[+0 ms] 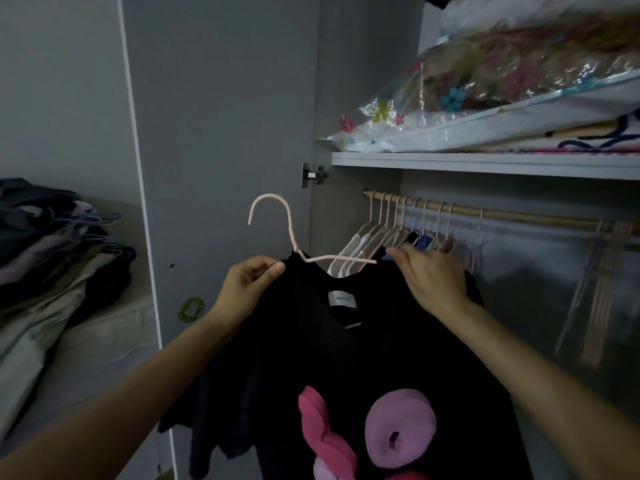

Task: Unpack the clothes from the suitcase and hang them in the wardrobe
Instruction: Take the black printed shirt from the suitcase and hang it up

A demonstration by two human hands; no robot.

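Black shirt (346, 358) on a pink hanger (289, 230), its shoulders pinched by left hand (247, 282) and right hand (433, 275).

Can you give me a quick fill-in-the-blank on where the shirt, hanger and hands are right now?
1. The black shirt is partly on a pink ____.
2. The hanger's hook is not yet on the ____.
3. The left hand grips the shirt's ____ shoulder.
4. The right hand is at the shirt's ____ shoulder.

Missing words: hanger; rail; left; right
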